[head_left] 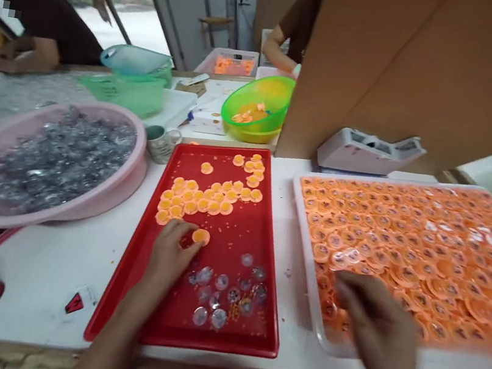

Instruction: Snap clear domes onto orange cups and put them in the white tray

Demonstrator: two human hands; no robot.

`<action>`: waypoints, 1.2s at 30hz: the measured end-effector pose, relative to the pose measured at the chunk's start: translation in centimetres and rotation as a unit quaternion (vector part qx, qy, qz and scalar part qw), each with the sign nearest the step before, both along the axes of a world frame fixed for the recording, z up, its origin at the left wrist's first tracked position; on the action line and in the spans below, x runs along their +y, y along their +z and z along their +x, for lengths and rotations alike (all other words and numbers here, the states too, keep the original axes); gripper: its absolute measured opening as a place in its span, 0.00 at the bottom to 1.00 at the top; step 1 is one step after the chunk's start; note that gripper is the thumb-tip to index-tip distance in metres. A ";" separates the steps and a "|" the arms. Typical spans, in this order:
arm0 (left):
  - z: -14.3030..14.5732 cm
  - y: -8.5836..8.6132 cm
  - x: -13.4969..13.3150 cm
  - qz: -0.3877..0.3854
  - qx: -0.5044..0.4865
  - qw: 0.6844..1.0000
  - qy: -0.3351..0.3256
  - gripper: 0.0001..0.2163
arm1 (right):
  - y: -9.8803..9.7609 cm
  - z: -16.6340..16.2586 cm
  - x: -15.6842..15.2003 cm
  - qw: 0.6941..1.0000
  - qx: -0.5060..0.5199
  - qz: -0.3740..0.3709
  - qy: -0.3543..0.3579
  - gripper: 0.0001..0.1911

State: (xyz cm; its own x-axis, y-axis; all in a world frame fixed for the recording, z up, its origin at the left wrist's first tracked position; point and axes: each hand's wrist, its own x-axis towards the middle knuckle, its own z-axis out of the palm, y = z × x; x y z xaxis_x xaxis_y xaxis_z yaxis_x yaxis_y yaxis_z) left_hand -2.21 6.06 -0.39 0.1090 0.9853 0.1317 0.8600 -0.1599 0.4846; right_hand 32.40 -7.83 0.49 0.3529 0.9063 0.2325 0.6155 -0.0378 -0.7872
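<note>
A red plastic tray (192,250) lies on the white table in front of me. Orange discs (198,196) cluster in its upper half, and several clear plastic domes (220,295) lie in its lower right. My left hand (168,256) rests in the tray, fingertips on a single orange disc (200,237). To the right, a white-rimmed tray (406,258) is heaped with printed orange discs. My right hand (374,315) is blurred just above its near left part, close to a clear dome (341,259). Whether its fingers hold anything is hidden.
A pink basin (131,173) full of clear domes stands to the left. Beyond the red tray are a green bowl (258,103), a mug (162,144) and stacked teal containers (132,78). A cardboard panel (411,67) and tape dispenser (371,152) stand back right. Co-workers sit at left and beyond.
</note>
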 end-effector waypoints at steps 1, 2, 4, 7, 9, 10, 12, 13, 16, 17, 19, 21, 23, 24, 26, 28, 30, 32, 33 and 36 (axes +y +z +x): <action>0.2 0.1 -0.6 -0.006 -0.022 1.000 -0.010 0.08 | -0.1 -3.8 1.2 0.997 0.003 0.001 0.082 0.07; 0.4 0.2 -1.2 -0.013 -0.046 0.999 -0.017 0.08 | -0.2 -7.3 2.6 0.987 -0.002 -0.014 0.160 0.09; 0.3 0.8 -2.4 -0.042 -0.099 0.994 -0.019 0.08 | -0.7 -12.6 5.2 0.971 -0.066 -0.083 0.212 0.13; -0.9 1.6 -3.9 -0.100 -0.182 0.978 0.009 0.08 | -2.0 -15.6 7.5 0.945 -0.224 -0.157 0.177 0.10; -1.8 1.7 -4.6 -0.134 -0.224 0.965 0.023 0.08 | -2.8 -15.6 8.0 0.927 -0.296 -0.170 0.158 0.09; -2.1 1.6 -4.8 -0.149 -0.242 0.959 0.025 0.08 | -3.2 -15.4 8.0 0.921 -0.312 -0.170 0.159 0.08; -2.1 1.3 -5.3 -0.175 -0.277 0.945 0.025 0.11 | -3.7 -15.1 7.8 0.914 -0.325 -0.170 0.171 0.08; -2.0 1.1 -5.4 -0.183 -0.292 0.938 0.025 0.12 | -3.7 -15.1 7.7 0.912 -0.329 -0.169 0.177 0.08; -1.0 0.5 -5.8 -0.187 -0.316 0.930 0.009 0.14 | -3.7 -15.5 7.7 0.909 -0.334 -0.164 0.188 0.07; -0.6 0.4 -5.9 -0.185 -0.317 0.930 0.001 0.13 | -3.6 -15.6 7.8 0.910 -0.330 -0.162 0.192 0.07; 0.0 0.3 -5.9 -0.185 -0.322 0.928 -0.014 0.12 | -3.4 -15.6 8.3 0.915 -0.314 -0.158 0.198 0.08; 0.4 0.3 -5.9 -0.195 -0.346 0.918 -0.015 0.12 | -3.3 -15.3 8.7 0.925 -0.284 -0.153 0.202 0.11; 0.7 0.2 -5.8 -0.212 -0.378 0.901 -0.007 0.13 | -3.0 -14.9 8.8 0.935 -0.246 -0.147 0.209 0.12; 0.9 0.2 -5.8 -0.219 -0.392 0.894 -0.003 0.13 | -2.9 -14.7 8.6 0.947 -0.191 -0.150 0.210 0.11; 1.4 0.1 -5.7 -0.231 -0.403 0.886 0.003 0.13 | -2.4 -14.5 7.9 0.963 0.013 -0.172 0.209 0.07; 1.9 0.1 -5.5 -0.237 -0.401 0.885 0.003 0.12 | -1.9 -14.5 7.1 0.926 0.258 -0.198 0.191 0.06; 2.5 0.1 -5.4 -0.246 -0.399 0.884 -0.005 0.12 | -1.4 -14.6 6.3 0.876 0.398 -0.211 0.172 0.10; 3.0 0.0 -5.3 -0.257 -0.397 0.881 -0.016 0.12 | -1.1 -14.6 5.9 0.858 0.443 -0.210 0.156 0.12; 3.2 -0.1 -5.4 -0.260 -0.397 0.880 -0.020 0.12 | -1.1 -14.6 5.7 0.855 0.451 -0.207 0.151 0.13; 3.7 -0.4 -5.6 -0.248 -0.399 0.883 -0.021 0.13 | -0.9 -14.5 5.7 0.853 0.455 -0.204 0.154 0.12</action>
State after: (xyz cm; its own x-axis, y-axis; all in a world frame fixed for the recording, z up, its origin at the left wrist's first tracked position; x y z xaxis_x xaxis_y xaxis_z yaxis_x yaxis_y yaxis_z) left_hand 1.52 0.42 -0.75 0.2134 0.9409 -0.2629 0.2114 0.2183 0.9527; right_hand 17.90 -2.12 -0.41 -0.0507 0.9288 -0.3670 -0.2140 -0.3691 -0.9044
